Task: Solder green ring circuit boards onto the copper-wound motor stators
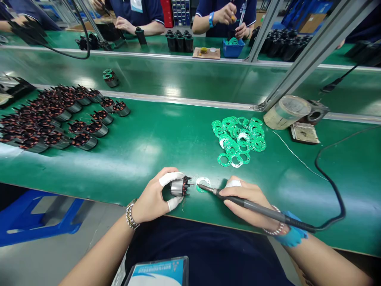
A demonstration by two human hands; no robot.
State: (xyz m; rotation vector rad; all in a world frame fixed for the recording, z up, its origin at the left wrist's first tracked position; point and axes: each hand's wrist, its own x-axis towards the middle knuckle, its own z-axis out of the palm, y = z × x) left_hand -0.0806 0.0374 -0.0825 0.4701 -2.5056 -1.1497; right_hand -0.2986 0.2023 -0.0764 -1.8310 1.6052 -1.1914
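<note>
My left hand (156, 194), white covers on thumb and finger, grips a motor stator (177, 187) lying on its side, its copper windings and black pins facing right. In my right hand (250, 198) is a soldering iron (253, 205), held like a pen with its tip pointing left. That tip is just right of the stator's pins, over a ring-shaped circuit board (205, 182) on the bench; whether it touches the board I cannot tell. Further up lies a pile of green ring boards (238, 137).
Many stators (53, 115) crowd the bench's left side. At the right stand a round tub (287, 111) and a small solder-tip tray (305, 133). The iron's cable (336, 190) loops at right. Beyond a metal rail (149, 98), co-workers' hands (224, 15) work near a blue bin (233, 48).
</note>
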